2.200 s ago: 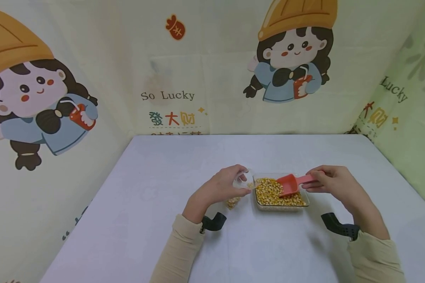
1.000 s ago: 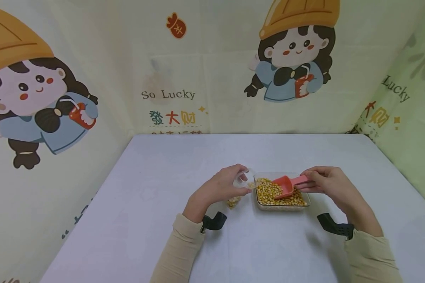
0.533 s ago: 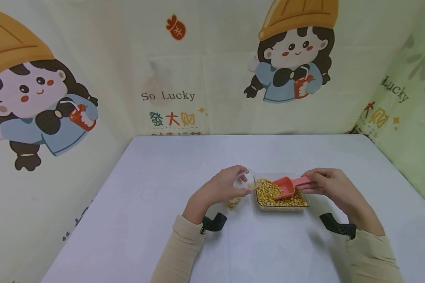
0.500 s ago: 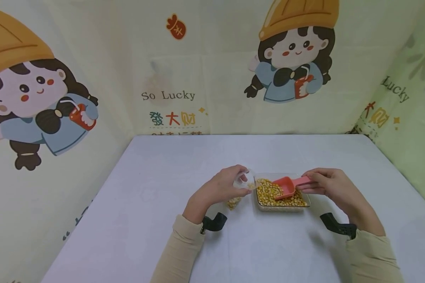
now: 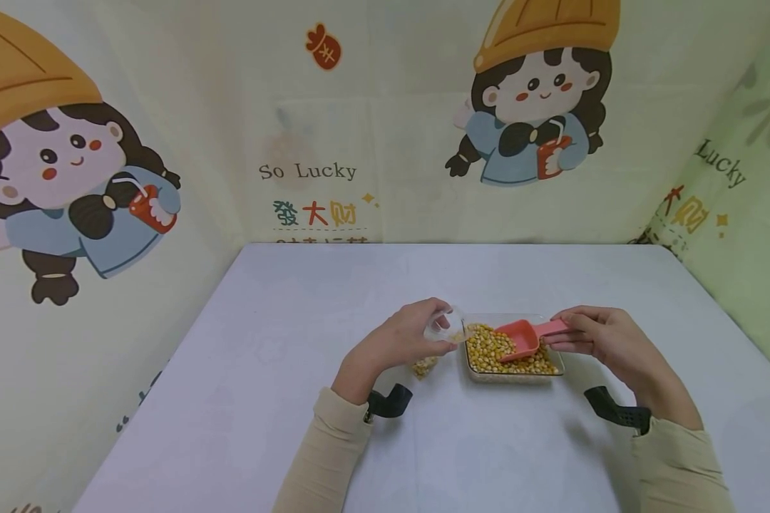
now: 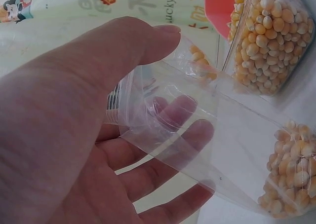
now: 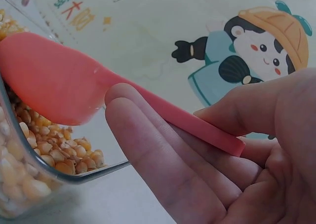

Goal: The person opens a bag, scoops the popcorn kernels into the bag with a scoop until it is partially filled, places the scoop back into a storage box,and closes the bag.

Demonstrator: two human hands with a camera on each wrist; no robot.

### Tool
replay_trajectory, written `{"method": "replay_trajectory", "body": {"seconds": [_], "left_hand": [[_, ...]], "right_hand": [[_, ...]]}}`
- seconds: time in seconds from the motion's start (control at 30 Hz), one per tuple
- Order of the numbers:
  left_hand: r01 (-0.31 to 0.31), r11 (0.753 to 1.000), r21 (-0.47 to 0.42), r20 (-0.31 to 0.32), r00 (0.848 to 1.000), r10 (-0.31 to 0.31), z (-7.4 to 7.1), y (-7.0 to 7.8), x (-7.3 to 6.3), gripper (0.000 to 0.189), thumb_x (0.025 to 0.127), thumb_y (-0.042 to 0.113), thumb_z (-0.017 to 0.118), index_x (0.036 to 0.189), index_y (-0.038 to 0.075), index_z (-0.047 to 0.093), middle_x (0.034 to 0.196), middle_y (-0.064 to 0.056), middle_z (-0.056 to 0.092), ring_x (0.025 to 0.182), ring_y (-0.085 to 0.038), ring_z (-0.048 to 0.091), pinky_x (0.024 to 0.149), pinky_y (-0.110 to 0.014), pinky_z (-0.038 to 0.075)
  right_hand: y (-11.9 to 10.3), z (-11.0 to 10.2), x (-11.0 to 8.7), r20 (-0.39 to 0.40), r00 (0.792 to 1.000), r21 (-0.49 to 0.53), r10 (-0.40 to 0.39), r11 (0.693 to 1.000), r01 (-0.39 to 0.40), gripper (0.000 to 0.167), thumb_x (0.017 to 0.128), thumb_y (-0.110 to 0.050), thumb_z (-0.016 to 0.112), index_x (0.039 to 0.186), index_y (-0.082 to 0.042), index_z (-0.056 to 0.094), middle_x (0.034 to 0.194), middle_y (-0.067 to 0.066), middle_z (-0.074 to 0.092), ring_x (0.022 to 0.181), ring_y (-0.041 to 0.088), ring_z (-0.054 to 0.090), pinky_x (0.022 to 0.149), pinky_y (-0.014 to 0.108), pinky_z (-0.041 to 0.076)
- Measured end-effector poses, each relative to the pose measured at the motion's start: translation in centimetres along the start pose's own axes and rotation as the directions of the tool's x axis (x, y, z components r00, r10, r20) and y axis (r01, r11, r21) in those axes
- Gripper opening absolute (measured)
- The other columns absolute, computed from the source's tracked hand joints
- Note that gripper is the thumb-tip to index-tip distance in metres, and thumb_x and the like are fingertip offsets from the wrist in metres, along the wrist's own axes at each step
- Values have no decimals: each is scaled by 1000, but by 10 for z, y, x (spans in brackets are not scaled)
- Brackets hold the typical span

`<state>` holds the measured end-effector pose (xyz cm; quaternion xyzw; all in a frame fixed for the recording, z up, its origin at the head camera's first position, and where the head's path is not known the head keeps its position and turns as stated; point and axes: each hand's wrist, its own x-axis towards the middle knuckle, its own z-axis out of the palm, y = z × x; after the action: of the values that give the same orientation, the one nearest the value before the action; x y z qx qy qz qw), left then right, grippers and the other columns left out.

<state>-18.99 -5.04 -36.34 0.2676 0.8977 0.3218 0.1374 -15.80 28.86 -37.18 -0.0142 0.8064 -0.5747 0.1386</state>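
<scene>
In the head view my left hand [image 5: 401,335] holds the mouth of a clear plastic bag [image 5: 445,326] beside a glass container [image 5: 513,380]. Corn kernels fill the bottom of the bag, and in the left wrist view the thumb and fingers spread its clear film [image 6: 232,115]. The container is heaped with yellow corn kernels [image 5: 488,345]. My right hand [image 5: 599,331] pinches the handle of a coral-pink scoop [image 5: 521,338]. The scoop's bowl lies tilted among the kernels, its inside partly hidden. In the right wrist view the scoop's handle [image 7: 173,113] lies between thumb and fingers.
A white table [image 5: 314,306] lies under everything, bordered by printed cloth [image 5: 411,142] at the back and sides. Each wrist wears a black camera mount, the left mount [image 5: 390,402] near the bag's bottom, the right mount [image 5: 616,410] in front of the right forearm.
The right hand and scoop have shifted slightly left since the oldest frame, the bowl sitting in the kernels throughout. Lately they barely move. The left hand keeps the bag in place.
</scene>
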Motion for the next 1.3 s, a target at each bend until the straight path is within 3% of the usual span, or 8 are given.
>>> {"method": "replay_trajectory", "body": {"seconds": [0.23, 0.63, 0.9, 1.07, 1.3], "left_hand": [[-2, 1000, 5, 0, 1000, 2, 0, 0, 0, 59, 90, 37, 72, 139, 14, 49, 115, 9, 64, 112, -11, 57, 100, -32, 48], [6, 1000, -6, 15, 1000, -6, -1, 1, -1, 61, 90, 37, 72, 141, 13, 48, 118, 7, 64, 115, -12, 56, 101, -34, 49], [0, 1000, 2, 13, 1000, 0, -2, 1, -1, 61, 90, 35, 72, 141, 12, 48, 118, 6, 64, 115, -13, 57, 100, -33, 49], [12, 1000, -3, 21, 1000, -12, 0, 1, -1, 61, 90, 36, 72, 141, 12, 48, 118, 7, 64, 115, -12, 56, 100, -33, 49], [-15, 1000, -8, 18, 1000, 15, 1, 1, 1, 61, 90, 35, 72, 141, 11, 48, 118, 6, 64, 114, -13, 57, 99, -32, 49]], "right_hand": [[7, -3, 2, 10, 999, 29, -30, 999, 30, 55, 107, -31, 42, 137, 15, 41, 102, -5, 72, 93, 12, 73, 83, 26, 58], [15, -5, 4, 34, 999, 170, -35, 985, 29, 50, 107, -27, 42, 132, 17, 41, 100, -5, 74, 93, 13, 73, 82, 28, 58], [21, -9, 7, 58, 996, 253, -73, 966, 56, 38, 106, -26, 45, 123, 6, 54, 103, -1, 75, 94, 15, 74, 82, 28, 58], [23, -10, 7, 66, 995, 286, -69, 957, 47, 35, 106, -27, 45, 122, 3, 55, 104, -1, 75, 96, 16, 74, 83, 29, 58], [26, -12, 7, 59, 994, 345, -94, 936, 68, 28, 106, -24, 46, 117, -2, 61, 104, 1, 75, 95, 16, 74, 84, 32, 58]]}}
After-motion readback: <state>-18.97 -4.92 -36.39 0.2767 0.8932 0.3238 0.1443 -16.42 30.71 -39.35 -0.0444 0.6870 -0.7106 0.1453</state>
